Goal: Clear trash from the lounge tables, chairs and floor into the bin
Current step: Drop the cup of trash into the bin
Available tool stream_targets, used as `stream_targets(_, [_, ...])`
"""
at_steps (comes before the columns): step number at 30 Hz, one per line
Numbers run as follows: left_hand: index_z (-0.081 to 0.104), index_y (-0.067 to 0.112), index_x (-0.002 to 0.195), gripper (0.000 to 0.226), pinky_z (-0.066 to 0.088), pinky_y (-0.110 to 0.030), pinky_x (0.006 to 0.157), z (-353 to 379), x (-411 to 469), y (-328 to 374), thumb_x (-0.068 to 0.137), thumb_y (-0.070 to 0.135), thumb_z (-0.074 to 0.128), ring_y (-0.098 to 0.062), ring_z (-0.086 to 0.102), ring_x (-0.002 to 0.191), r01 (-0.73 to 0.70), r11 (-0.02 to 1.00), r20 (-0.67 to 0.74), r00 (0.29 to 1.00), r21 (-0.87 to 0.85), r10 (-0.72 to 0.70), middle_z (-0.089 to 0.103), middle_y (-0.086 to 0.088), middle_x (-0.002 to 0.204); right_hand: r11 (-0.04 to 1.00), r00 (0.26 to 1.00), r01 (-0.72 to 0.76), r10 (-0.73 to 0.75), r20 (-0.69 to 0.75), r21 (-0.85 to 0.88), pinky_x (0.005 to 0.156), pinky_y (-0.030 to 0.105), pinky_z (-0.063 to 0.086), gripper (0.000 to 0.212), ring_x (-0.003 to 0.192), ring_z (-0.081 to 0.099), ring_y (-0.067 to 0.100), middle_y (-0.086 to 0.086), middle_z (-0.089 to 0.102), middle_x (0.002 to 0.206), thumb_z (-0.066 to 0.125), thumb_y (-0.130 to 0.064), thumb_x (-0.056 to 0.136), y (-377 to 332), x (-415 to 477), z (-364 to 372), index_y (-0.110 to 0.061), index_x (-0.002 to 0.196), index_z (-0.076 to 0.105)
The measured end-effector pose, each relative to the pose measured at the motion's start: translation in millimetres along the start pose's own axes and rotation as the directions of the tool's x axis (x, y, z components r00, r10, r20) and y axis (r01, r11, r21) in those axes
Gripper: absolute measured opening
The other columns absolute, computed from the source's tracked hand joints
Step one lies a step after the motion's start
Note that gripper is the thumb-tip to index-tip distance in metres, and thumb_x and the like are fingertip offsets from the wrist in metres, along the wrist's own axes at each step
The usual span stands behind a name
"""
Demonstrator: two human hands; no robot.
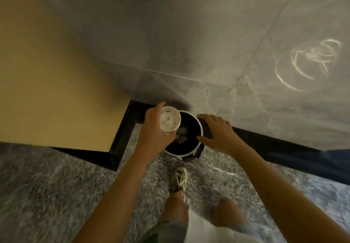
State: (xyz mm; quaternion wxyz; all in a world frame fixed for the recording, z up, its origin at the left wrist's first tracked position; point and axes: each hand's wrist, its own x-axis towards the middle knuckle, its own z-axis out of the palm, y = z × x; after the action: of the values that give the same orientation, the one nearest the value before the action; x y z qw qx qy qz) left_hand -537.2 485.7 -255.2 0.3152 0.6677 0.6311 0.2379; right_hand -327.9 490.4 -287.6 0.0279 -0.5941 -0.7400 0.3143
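Seemingly left-hand fingers (pixel 159 106) curl round cup (pixel 169 119) above bin (pixel 201 129).

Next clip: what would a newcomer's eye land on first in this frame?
First, the white paper cup stuffed with crumpled white tissue, gripped by the left hand over the left edge of the round black-lined bin with a white rim at the centre. Next come the right hand, fingers spread at the bin's right rim, and the pale sneaker on the speckled grey floor just below the bin.
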Motion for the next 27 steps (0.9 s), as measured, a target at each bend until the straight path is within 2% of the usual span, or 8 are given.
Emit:
stream_targets(7, [0.031,0.009,0.14,0.084,0.032,-0.014,0.087,53,80,-81,0.071,0.013,0.079,-0.025,0.04,0.121,-0.005,1.0,0.114,0.994,-0.01,0.006,0.037,-0.015,0.134,0.99,0.998,-0.048,0.054,-0.041,0.132,0.106,0.039,0.023,0.069,0.129,0.034,0.026,0.002,0.039,0.142,0.064,-0.036,0.082,18,100,43,-0.023,0.14,0.03])
stream_targets(10, [0.032,0.01,0.14,0.086,0.044,-0.035,0.091,90,97,-117,0.069,0.015,0.08,-0.029,0.043,0.121,0.02,1.0,0.16,0.987,0.001,-0.02,0.038,-0.016,0.134,0.984,0.995,-0.086,0.092,-0.033,0.154,0.104,0.038,0.025,0.069,0.128,0.036,0.026,0.002,0.041,0.141,0.066,-0.033,0.081,38,126,72,-0.022,0.14,0.032])
stream_targets(12, [0.031,0.009,0.14,0.086,0.044,-0.043,0.095,118,106,-144,0.069,0.016,0.079,-0.032,0.042,0.123,0.041,0.999,0.197,0.979,0.03,-0.046,0.038,-0.017,0.135,0.979,0.992,-0.115,0.121,-0.028,0.169,0.103,0.037,0.026,0.069,0.127,0.037,0.026,0.002,0.042,0.139,0.066,-0.03,0.08,52,138,94,-0.022,0.139,0.032])
stream_targets(17, [0.025,0.014,0.144,0.089,0.036,-0.035,0.1,178,119,-199,0.072,0.02,0.077,-0.029,0.036,0.129,0.12,0.989,0.278,0.951,0.083,-0.138,0.033,-0.014,0.141,0.961,0.982,-0.191,0.189,0.03,0.201,0.103,0.039,0.027,0.068,0.126,0.039,0.026,0.004,0.043,0.137,0.066,-0.027,0.08,82,157,142,-0.022,0.139,0.032])
stream_targets(21, [0.029,0.011,0.142,0.081,0.03,-0.029,0.103,193,122,-212,0.075,0.025,0.073,-0.027,0.033,0.132,0.104,0.99,0.288,0.949,0.094,-0.127,0.034,-0.014,0.142,0.951,0.978,-0.207,0.208,0.021,0.232,0.104,0.04,0.027,0.066,0.125,0.04,0.027,0.005,0.044,0.136,0.066,-0.025,0.08,92,160,154,-0.021,0.138,0.034])
stream_targets(24, [0.037,0.008,0.137,0.068,0.03,-0.023,0.099,178,127,-203,0.08,0.024,0.069,-0.026,0.039,0.128,0.062,0.998,0.286,0.956,0.033,-0.069,0.042,-0.013,0.138,0.939,0.978,-0.183,0.203,-0.04,0.293,0.103,0.041,0.029,0.061,0.122,0.043,0.026,0.004,0.047,0.133,0.066,-0.023,0.081,89,154,145,-0.02,0.136,0.039])
stream_targets(27, [0.045,0.01,0.132,0.057,0.038,-0.025,0.095,151,135,-178,0.082,0.025,0.067,-0.022,0.047,0.12,0.001,0.999,0.247,0.969,-0.033,0.007,0.051,-0.009,0.129,0.928,0.968,-0.124,0.192,-0.164,0.352,0.101,0.043,0.036,0.053,0.117,0.048,0.025,0.005,0.053,0.126,0.065,-0.023,0.082,76,146,121,-0.016,0.131,0.045])
